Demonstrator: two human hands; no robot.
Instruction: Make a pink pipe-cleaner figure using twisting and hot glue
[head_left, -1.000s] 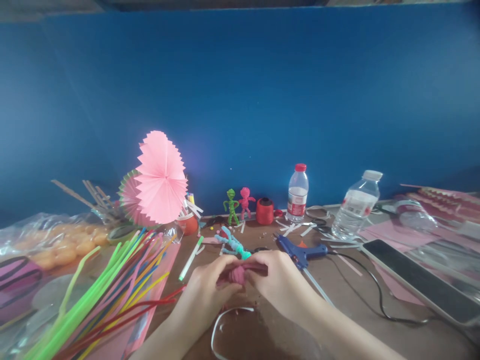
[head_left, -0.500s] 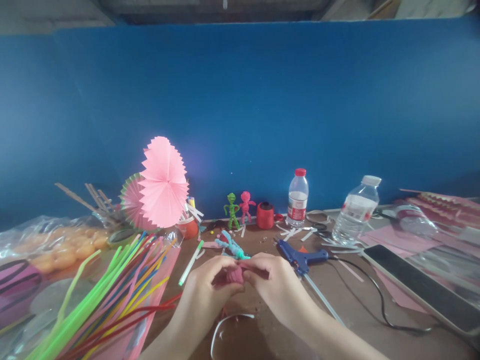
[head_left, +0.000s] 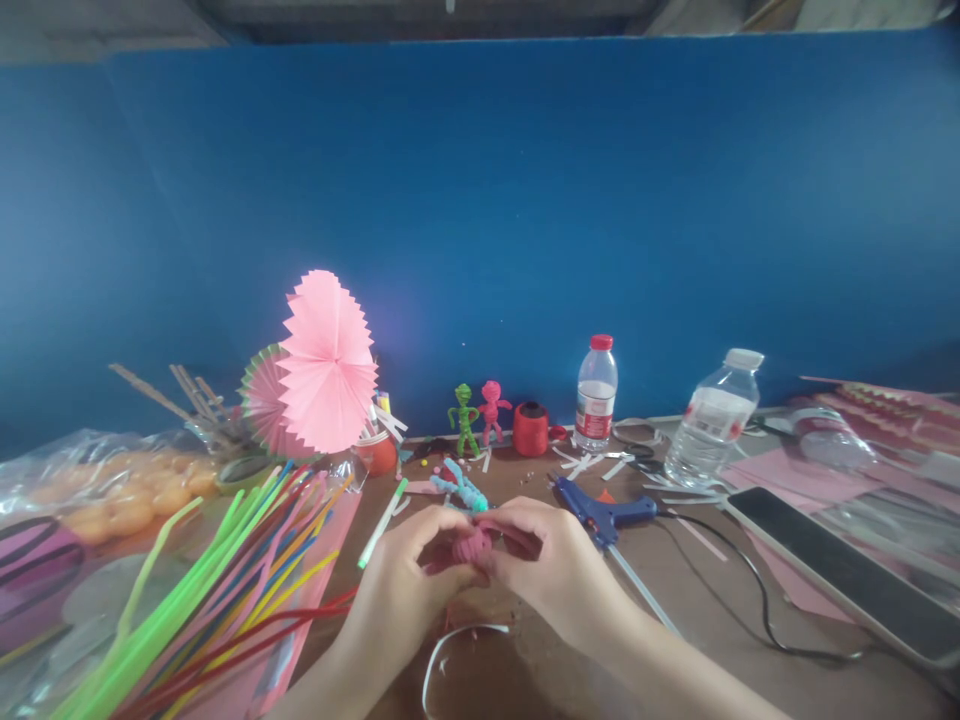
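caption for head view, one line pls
Both hands, left hand and right hand, hold a pink pipe-cleaner ball beside a blue glue gun.

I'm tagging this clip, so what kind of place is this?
Probably a craft worktable set against a blue backdrop. Loose pipe cleaners, a blue glue gun and finished pipe-cleaner figures show it, and both hands work a pink coil.

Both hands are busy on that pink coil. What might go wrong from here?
1. The pink coil is pinched only by the fingertips of the left hand and right hand; it may slip or unwind.
2. The glue gun lies beside the right hand, cord trailing; a wrist could snag it.
3. The pipe cleaners fan out by the left arm and could be swept aside.
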